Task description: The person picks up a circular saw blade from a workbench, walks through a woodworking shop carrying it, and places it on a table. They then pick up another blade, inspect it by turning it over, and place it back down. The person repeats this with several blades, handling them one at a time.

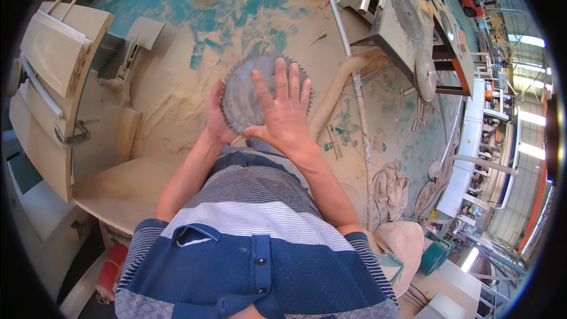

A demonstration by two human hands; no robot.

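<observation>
A round, toothed circular saw blade (pixel 238 95) is in front of my body, its grey face turned up toward me. My left hand (pixel 218 117) holds it by the left edge; some of those fingers are hidden behind the blade. Over the right half of the face my right hand (pixel 284 112) is spread, back up, with the fingers apart and pointing away from me. Whether its palm presses on the metal cannot be made out. The middle of the blade is partly covered by this hand.
At the right stands a saw table (pixel 381 32) with other round blades (pixel 425 75). A thick dusty hose (pixel 336 91) and a long pole (pixel 361 118) cross the sawdust-strewn green floor (pixel 248 15). Curved wooden panels with a clamp (pixel 75 134) stand at the left.
</observation>
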